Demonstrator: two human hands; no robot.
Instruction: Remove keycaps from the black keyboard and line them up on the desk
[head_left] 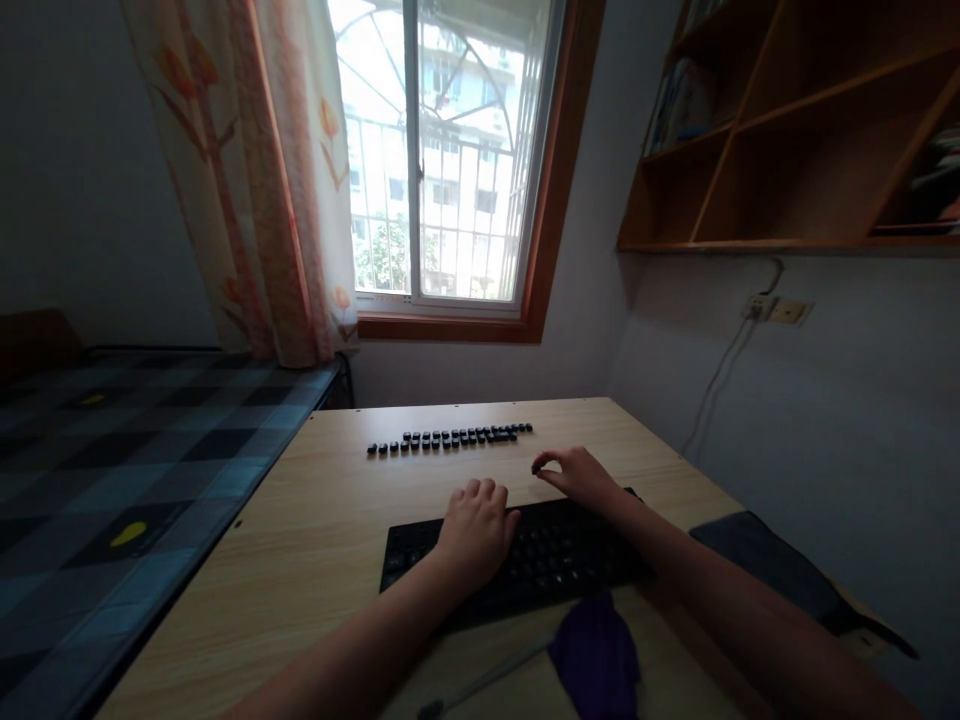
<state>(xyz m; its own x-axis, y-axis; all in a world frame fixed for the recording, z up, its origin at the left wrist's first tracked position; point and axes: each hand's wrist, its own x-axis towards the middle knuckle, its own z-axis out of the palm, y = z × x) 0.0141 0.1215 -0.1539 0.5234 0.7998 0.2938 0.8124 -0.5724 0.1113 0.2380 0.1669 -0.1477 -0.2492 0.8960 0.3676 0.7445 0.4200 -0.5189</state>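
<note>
A black keyboard (555,565) lies on a light wooden desk (315,540) in front of me. My left hand (476,525) rests on the keyboard's upper left part with its fingers curled down onto it. My right hand (574,475) hovers just past the keyboard's far edge, pinching a small black keycap (537,467) between thumb and forefinger. Farther back on the desk, several loose black keycaps (450,438) lie in rows.
A purple cloth (596,660) and a thin grey tool lie at the desk's near edge. A dark mouse pad (780,575) sits to the right. A bed with a checked cover (112,470) adjoins the desk on the left. Window, curtain and wall shelves stand behind.
</note>
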